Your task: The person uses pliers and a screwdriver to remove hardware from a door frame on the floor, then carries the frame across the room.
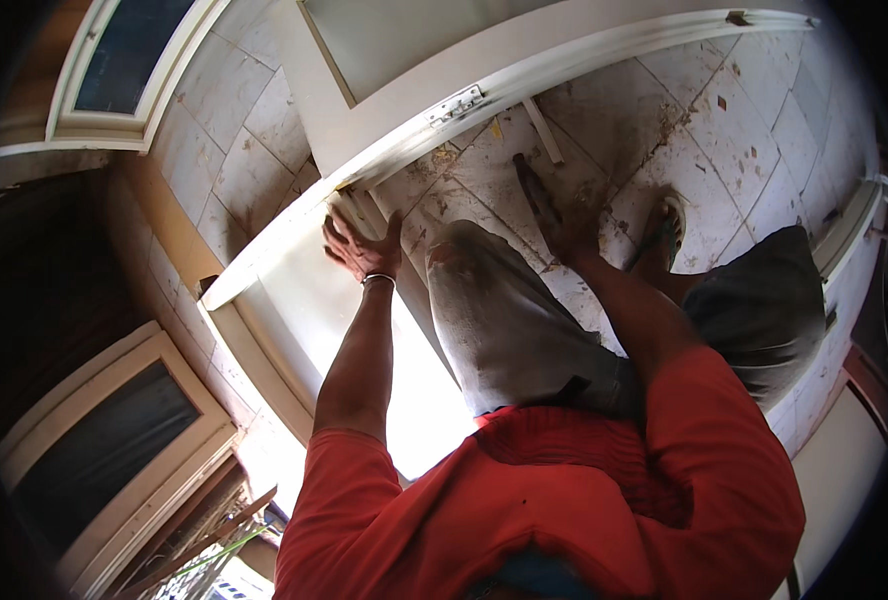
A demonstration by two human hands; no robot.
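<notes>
A white door leaf (294, 300) lay flat on the tiled floor (724, 130), its long axis running from the lower middle of the room up toward the far left, as a person in a red shirt (564, 500) and grey shorts (524, 330) crouched over it. The left hand (361, 250) rested spread on the leaf's far end, palm down, fingers (336, 235) splayed and closed on nothing, a thin bracelet (377, 280) at the wrist. That hand sat directly on the panel, close to the edge where the leaf met a second white frame (524, 75).

The right hand (554, 225) reached down to the floor beside the right knee, well to the right of the leaf and not touching it. Whether it gripped anything could not be told from where it lay against the stained tiles; a dark, narrow shape (532, 185) ran up from it, either a tool or a shadow. Of the two, the left hand was plainly the nearer to the leaf, which stretched back from it toward the person's body.

The second frame carried a metal hinge (454, 104) on its rim, and a thin white strip (544, 130) lay loose on the tiles just beyond. A sandalled foot (664, 235) was planted farther right. Glazed white frames (114, 440) leaned along the left wall, one low (124, 70) near the upper corner.
</notes>
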